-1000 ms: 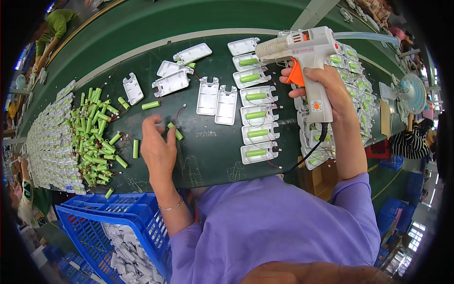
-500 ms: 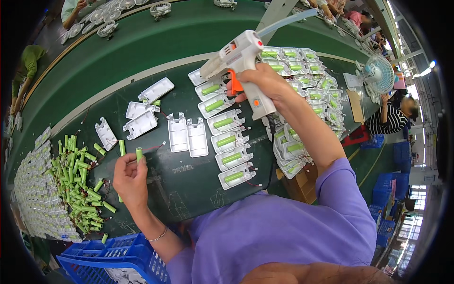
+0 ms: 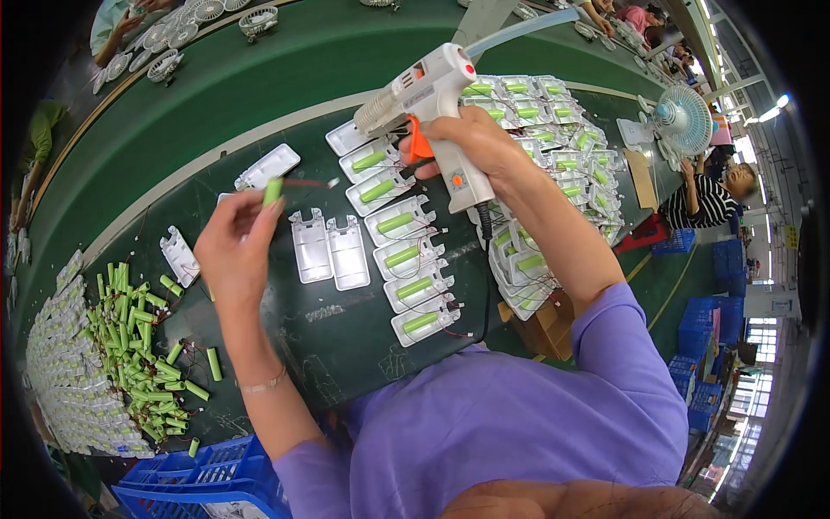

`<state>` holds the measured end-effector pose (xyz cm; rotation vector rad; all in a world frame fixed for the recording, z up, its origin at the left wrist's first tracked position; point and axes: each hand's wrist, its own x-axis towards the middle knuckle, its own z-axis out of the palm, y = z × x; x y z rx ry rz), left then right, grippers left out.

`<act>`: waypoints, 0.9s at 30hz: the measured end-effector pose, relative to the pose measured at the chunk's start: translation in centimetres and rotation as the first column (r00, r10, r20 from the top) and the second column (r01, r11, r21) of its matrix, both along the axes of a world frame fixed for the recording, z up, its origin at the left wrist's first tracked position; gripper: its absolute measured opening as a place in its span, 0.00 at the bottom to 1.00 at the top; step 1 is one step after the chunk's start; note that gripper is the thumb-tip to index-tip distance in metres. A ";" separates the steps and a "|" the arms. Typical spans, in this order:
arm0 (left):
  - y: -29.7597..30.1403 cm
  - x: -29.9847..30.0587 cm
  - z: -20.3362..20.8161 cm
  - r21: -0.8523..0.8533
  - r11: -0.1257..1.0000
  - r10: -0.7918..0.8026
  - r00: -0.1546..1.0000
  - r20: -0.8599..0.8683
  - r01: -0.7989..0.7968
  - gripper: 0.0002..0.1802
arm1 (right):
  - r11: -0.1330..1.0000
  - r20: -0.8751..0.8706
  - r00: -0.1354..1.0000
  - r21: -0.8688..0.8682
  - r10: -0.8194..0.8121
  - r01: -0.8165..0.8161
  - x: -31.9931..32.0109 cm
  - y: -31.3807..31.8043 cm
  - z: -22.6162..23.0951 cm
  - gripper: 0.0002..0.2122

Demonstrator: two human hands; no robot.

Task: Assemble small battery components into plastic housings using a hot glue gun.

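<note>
My right hand [image 3: 471, 147] is closed round the grip of a white hot glue gun [image 3: 451, 95] with an orange trigger; a pale glue stick [image 3: 527, 33] sticks out of its back end. Between the thumb and fingers of my left hand [image 3: 238, 238] is a green cylindrical battery [image 3: 273, 190], its thin red wire trailing right to a small white connector. Two bare white plastic housings [image 3: 348, 253] lie side by side to the right of that hand. Under the gun's nozzle runs a column of housings, most with a green battery [image 3: 400, 257] inside.
Loose green batteries [image 3: 138, 346] are heaped at the left, beside many stacked white housings [image 3: 73, 372]. More filled housings [image 3: 571, 164] cover the right side. A blue crate [image 3: 203, 476] stands below the table's near edge. A white fan [image 3: 683, 115] and a person in stripes [image 3: 705, 199] are far right.
My left hand has lifted the battery up and away from me, over the housings at the table's far side. The right hand with the glue gun has shifted slightly left and away.
</note>
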<state>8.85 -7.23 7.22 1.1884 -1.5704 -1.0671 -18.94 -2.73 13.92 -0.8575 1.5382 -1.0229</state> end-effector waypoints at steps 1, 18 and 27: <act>-1.1 -1.4 0.1 -0.025 0.998 -0.049 0.997 0.052 0.050 0.11 | 0.998 0.059 0.998 -0.054 -0.021 0.024 -0.1 0.2 0.0 0.19; -9.3 -13.5 -5.7 -0.355 0.877 0.028 0.705 0.709 0.323 0.10 | 0.994 0.172 0.983 -0.070 -0.068 0.081 -1.9 0.3 -0.3 0.23; -8.9 -12.8 -4.9 -0.289 0.837 -0.147 0.699 0.700 0.465 0.11 | 0.994 0.223 0.974 -0.089 -0.046 0.067 -1.8 1.2 -0.1 0.22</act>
